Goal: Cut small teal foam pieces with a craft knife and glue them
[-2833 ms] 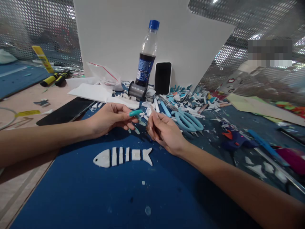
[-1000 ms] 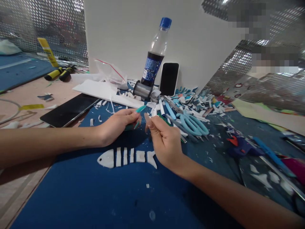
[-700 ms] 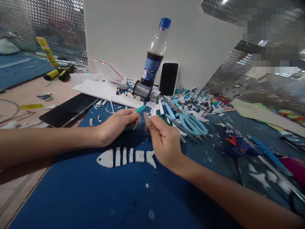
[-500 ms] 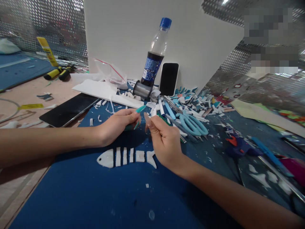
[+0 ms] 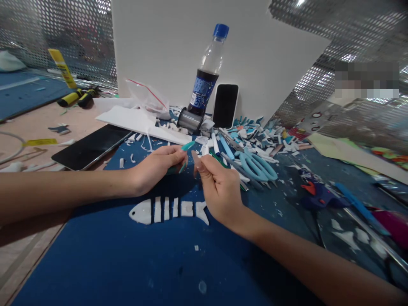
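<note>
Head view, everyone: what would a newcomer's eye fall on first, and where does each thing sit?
Probably the white fish, six separate pieces in a row on the blue mat. Above it in the picture, the left hand and right hand have their fingertips close together. Behind them, the blue-capped bottle of dark drink stands out against the white board.

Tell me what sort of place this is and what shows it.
Probably a craft workspace: white pieces laid out as a fish on a blue mat, with light-blue scissors and heaped scraps beyond.
</note>
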Available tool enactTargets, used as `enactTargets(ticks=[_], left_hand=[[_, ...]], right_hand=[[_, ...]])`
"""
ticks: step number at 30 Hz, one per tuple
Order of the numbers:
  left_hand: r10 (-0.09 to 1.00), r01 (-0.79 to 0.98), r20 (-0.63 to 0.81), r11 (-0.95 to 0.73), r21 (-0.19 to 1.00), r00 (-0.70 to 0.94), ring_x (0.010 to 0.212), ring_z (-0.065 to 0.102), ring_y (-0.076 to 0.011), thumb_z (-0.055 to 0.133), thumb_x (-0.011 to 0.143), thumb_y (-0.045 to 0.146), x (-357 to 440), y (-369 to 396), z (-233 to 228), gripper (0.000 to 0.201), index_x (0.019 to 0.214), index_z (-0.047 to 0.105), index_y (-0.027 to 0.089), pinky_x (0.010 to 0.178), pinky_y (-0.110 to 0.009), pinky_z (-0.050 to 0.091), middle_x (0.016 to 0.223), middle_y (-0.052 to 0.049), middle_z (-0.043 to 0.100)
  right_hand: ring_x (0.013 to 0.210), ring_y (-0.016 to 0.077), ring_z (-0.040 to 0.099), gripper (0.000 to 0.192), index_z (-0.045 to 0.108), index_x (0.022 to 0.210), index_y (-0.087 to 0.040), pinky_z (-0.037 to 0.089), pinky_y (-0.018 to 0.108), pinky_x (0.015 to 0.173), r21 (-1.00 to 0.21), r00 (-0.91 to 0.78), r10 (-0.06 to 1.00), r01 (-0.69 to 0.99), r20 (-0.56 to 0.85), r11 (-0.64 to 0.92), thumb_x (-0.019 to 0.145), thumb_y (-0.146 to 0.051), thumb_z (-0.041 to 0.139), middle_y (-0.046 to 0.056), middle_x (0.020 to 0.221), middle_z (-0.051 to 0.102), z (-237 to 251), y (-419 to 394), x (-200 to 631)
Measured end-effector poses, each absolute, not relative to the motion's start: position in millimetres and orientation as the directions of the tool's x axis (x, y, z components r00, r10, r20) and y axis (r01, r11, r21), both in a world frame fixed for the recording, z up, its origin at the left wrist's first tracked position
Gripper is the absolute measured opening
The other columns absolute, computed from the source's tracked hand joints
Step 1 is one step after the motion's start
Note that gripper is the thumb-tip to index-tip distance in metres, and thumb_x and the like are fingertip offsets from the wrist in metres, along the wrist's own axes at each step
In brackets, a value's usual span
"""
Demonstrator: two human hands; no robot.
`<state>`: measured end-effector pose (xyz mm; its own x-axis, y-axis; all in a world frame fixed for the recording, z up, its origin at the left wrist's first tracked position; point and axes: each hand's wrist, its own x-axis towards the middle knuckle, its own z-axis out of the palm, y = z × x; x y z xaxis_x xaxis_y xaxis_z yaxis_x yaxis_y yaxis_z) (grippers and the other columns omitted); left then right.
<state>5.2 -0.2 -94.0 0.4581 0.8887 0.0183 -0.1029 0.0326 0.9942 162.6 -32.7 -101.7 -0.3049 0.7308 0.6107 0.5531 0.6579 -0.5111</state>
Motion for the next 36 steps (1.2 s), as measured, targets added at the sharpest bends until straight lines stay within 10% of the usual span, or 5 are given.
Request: enactTargets(ticks=[22,36], left_hand=[[0.88,-0.078,0.146,-0.124,0.989,0.453,0.056,0.032,-0.0084,0.051,0.084,0.035,3,0,-98,0.032,0.061,0.039,0.017,0.055,-0.022,0.029,0.059,0.004,0.037],[0.865,0.267,0.441,-0.495,0.827,0.239,0.056,0.027,-0.0105,0.047,0.088,0.028,-7,-6,-91,0.029,0.062,0.037,0.019,0.054,-0.026,0.023,0.059,0.004,0.031]], right_hand=[[0.039,0.0057,0.029,0.029,0.039,0.067,-0.019,0.02,0.023,0.043,-0.515,-0.329,0.758,0.577,0.563,0.634,0.095,-0.024,0.038,-0.006,0.051,0.029,-102,-32,162],[0.038,0.0076,0.036,0.029,0.046,0.066,-0.017,0.024,0.022,0.041,-0.658,-0.237,0.909,0.63,0.343,0.413,0.093,-0.023,0.038,-0.005,0.046,0.039,-103,-26,166]])
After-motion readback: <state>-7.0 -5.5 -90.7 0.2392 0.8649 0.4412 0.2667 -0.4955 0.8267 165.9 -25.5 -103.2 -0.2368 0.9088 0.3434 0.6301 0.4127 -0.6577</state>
